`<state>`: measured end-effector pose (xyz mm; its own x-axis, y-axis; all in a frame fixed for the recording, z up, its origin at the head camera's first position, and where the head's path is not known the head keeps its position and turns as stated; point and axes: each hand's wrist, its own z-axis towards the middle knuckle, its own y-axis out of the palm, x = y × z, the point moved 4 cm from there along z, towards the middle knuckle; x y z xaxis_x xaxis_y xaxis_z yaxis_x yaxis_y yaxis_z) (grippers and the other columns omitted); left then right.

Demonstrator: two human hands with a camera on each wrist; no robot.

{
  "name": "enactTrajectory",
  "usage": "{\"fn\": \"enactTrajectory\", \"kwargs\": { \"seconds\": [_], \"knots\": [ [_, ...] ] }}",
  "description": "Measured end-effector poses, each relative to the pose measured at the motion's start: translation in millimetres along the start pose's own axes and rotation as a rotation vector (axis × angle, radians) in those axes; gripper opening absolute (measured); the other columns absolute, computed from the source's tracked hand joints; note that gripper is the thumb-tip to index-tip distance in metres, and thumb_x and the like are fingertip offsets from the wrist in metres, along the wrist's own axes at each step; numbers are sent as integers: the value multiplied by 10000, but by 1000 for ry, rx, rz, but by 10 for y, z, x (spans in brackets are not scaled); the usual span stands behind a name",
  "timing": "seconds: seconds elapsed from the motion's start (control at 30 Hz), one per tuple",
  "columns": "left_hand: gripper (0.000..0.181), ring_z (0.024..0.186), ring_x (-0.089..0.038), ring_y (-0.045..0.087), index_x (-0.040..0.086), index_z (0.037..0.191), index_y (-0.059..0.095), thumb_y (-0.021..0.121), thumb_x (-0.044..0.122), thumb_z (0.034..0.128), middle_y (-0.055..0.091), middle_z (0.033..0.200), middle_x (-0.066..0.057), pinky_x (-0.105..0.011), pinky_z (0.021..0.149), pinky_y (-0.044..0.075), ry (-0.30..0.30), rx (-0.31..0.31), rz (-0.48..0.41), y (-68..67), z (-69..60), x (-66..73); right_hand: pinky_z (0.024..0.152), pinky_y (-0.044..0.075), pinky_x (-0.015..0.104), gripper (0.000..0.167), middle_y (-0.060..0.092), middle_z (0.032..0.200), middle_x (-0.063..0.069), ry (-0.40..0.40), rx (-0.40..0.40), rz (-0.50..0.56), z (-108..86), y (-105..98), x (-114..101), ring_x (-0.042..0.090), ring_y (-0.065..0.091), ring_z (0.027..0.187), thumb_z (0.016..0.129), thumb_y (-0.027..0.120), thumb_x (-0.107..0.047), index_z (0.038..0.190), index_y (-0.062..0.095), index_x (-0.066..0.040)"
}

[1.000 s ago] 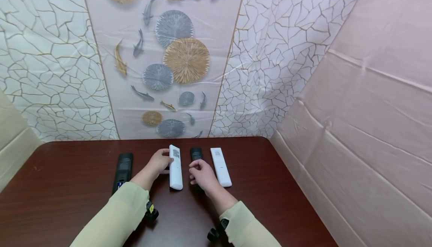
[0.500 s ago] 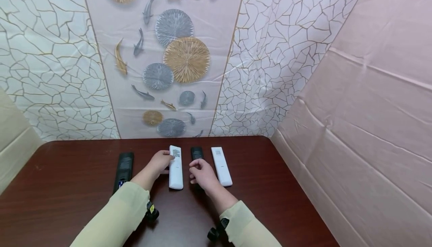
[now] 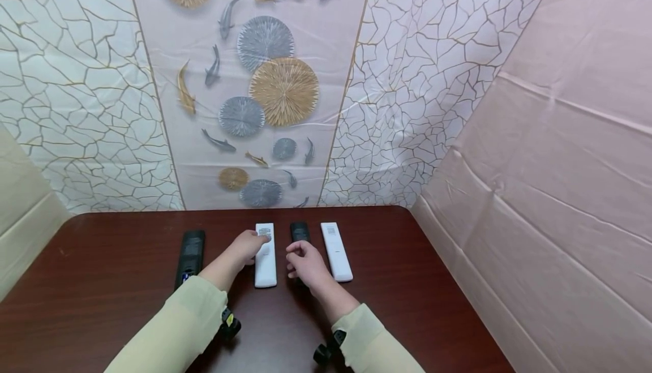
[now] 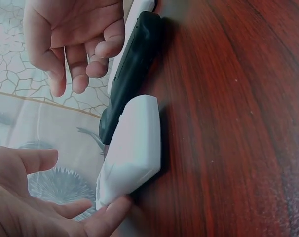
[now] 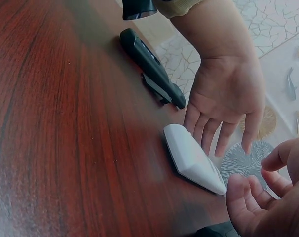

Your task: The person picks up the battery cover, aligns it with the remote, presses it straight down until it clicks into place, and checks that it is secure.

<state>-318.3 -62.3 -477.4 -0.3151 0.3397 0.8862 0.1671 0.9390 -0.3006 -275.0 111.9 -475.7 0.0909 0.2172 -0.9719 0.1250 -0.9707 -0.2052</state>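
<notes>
In the head view, a white remote control (image 3: 265, 265) lies on the table between the hands. My left hand (image 3: 247, 247) is at its left side, thumb over its top. The left wrist view shows this hand's fingertips (image 4: 115, 213) touching the white remote's (image 4: 132, 143) side, thumb raised apart from it. My right hand (image 3: 305, 264) hovers above a black remote control (image 3: 299, 231), partly covering it. Its fingers are loosely bent with nothing between them, as the right hand (image 5: 268, 197) in the right wrist view shows.
A second white remote (image 3: 336, 251) lies at the right. Left of the left hand is another black remote (image 3: 191, 254); in the right wrist view a cover piece (image 5: 157, 89) stands away from it. The brown table (image 3: 102, 294) meets patterned cloth (image 3: 265, 152) behind.
The middle white remote was slightly tilted in the left hand and now lies flat, a little nearer. The left hand has shifted slightly right and its grip has loosened. The right hand stays still.
</notes>
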Motion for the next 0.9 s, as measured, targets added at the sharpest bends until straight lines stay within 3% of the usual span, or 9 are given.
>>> {"fn": "enactTrajectory", "kwargs": {
  "seconds": [0.2, 0.47, 0.9],
  "knots": [
    [663, 1339, -431, 407, -133, 1469, 276, 532, 251, 992, 314, 1507, -315, -537, 971, 476, 9, 14, 19, -18, -14, -37, 628, 564, 314, 249, 591, 986, 80, 7, -4, -2, 18, 30, 32, 183, 600, 748, 954, 576, -107, 1174, 596, 9],
    [633, 1281, -407, 474, -47, 1495, 302, 541, 279, 1008, 371, 1489, -277, -493, 902, 516, 10, 46, 38, -123, -125, -83, 629, 564, 326, 249, 589, 984, 83, 15, -10, -20, 22, 74, -1, 214, 615, 772, 951, 587, -120, 1169, 606, 0],
    [685, 1277, -418, 467, -25, 1515, 248, 554, 320, 1009, 414, 1445, -286, -503, 918, 508, 34, 49, -7, -503, -565, -112, 628, 544, 370, 234, 559, 878, 50, -26, -67, 22, 59, 325, -69, 233, 591, 732, 915, 575, -69, 1134, 600, 10]
  ]
}}
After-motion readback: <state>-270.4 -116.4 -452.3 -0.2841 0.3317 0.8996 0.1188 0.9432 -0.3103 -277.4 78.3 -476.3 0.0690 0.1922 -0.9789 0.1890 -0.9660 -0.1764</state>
